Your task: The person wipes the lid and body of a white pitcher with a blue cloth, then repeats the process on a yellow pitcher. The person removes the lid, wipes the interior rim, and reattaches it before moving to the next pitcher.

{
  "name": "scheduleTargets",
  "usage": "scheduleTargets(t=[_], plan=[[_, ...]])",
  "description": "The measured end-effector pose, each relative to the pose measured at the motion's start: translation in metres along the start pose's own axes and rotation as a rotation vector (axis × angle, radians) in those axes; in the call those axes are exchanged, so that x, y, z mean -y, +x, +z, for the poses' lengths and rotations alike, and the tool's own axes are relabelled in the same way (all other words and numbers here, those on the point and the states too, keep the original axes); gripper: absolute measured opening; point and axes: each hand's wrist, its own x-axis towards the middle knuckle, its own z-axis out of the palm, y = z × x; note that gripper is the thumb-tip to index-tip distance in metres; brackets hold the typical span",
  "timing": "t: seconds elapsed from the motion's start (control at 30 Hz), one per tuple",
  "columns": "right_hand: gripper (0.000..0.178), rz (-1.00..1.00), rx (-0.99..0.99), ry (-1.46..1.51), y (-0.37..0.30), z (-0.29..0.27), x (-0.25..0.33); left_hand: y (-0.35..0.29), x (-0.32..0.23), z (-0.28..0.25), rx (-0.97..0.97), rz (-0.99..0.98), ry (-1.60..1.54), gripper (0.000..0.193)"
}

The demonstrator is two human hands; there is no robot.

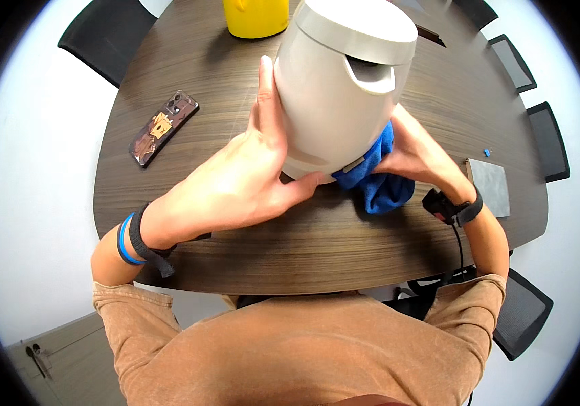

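Observation:
A white electric kettle [334, 101] with a lid and a short spout is tilted above the near part of the table, its spout side facing me. My left hand [249, 166] grips it along the left side, thumb low near the base and fingers reaching up the wall. A crumpled blue cloth [386, 186] is bunched in my right hand [415, 149], which presses it against the kettle's lower right side. Part of the cloth hangs down below that hand. The right hand's fingers are partly hidden behind the kettle and cloth.
The wooden table [249, 264] curves around me. A phone in a patterned case [163, 128] lies to the left, a yellow container [256, 17] stands at the back, and a grey notebook [489, 187] lies at the right near a small blue scrap [487, 153]. Mesh chairs [548, 140] line the right edge.

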Motion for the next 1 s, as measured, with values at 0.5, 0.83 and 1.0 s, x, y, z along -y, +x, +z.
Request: scheduleTargets(t=[0.5,0.83,1.0], plan=[[0.104,-0.145,-0.07,0.129,0.034,-0.059,0.019,-0.023,-0.011,-0.009,0.118,-0.004,-0.04,0.139],[0.113,-0.089,-0.07,0.134,0.011,-0.016,0.004,-0.031,-0.032,-0.014,0.307,0.133,0.034,0.129],[0.084,-0.126,-0.333,0.037,0.021,-0.037,0.052,-0.027,-0.04,-0.011,0.435,0.055,-0.131,0.109]])
